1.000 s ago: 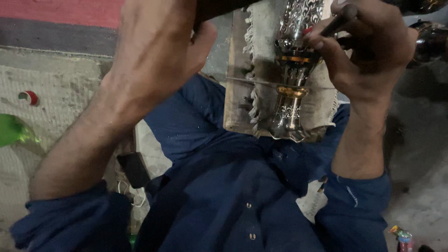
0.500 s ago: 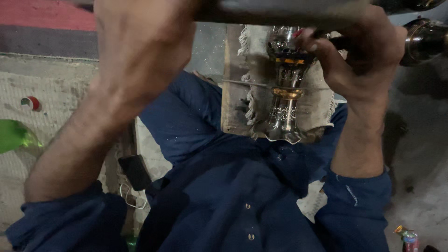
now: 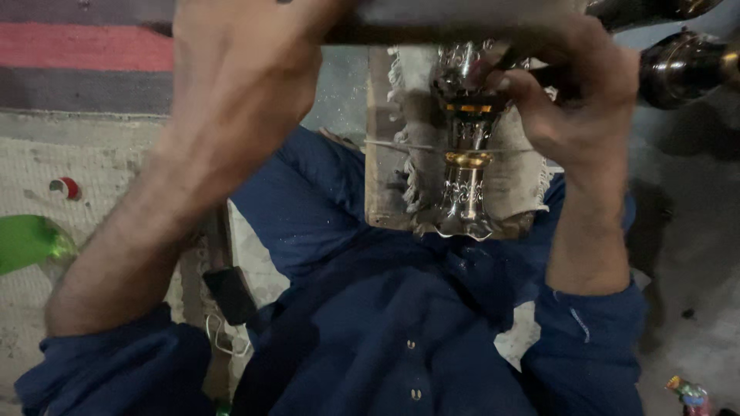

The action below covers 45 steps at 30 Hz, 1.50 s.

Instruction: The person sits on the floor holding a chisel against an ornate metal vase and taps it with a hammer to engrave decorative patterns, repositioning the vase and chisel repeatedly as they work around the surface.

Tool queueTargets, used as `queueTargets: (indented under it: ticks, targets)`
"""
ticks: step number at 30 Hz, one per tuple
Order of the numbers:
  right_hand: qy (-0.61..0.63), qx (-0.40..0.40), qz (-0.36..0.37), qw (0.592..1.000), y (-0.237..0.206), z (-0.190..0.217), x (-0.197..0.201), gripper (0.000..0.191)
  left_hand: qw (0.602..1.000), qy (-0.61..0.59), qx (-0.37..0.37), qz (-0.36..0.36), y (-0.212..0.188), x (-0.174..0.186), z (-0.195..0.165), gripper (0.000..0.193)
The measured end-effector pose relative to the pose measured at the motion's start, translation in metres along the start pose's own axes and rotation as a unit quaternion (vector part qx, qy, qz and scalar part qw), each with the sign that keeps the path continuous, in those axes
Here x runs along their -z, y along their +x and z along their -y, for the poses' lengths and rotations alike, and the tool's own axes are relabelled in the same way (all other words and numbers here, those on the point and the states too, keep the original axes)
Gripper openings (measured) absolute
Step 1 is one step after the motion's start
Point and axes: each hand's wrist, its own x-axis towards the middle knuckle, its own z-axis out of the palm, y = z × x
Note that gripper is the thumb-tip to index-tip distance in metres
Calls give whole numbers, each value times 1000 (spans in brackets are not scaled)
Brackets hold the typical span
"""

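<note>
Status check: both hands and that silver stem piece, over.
Left hand up at a dark bar, grip unclear. Right hand closed on silver stem near its top. Stem base on fringed cloth. Nothing blocking.

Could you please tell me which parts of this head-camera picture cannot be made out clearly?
- Left hand: fingers cut off by the top edge and blurred, so its grip is unclear.
- Ornate silver and gold metal stem: its top is hidden by the right hand.
- Dark rounded metal piece: partly cut off by the right edge.
- Green object: cut off by the left edge.
</note>
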Motion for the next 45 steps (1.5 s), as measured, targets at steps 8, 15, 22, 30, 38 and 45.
queueTargets:
  ticks: [8, 15, 22, 30, 38, 45]
  targets:
    - [-5, -100, -61, 993, -4, 28, -19, 41, 985, -166, 41, -13, -1, -2, 4, 26]
    - [-41, -107, -33, 993, 20, 35, -8, 40, 999, -5, 42, -8, -9, 7, -3, 41]
    - [-7, -53, 167, 984, 53, 8, 25, 18, 857, -460, 216, -87, -26, -48, -51, 48]
    - [-19, -60, 224, 973, 40, -18, 41, 13, 812, -511, 268, -91, -52, -80, -58, 58]
    - [-32, 7, 203, 979, 33, -29, 43, 15, 921, -295, 246, -59, -45, -32, -52, 61]
    - [-13, 7, 229, 973, 43, -21, 42, 11, 969, -125, 213, -33, -23, -6, -62, 61]
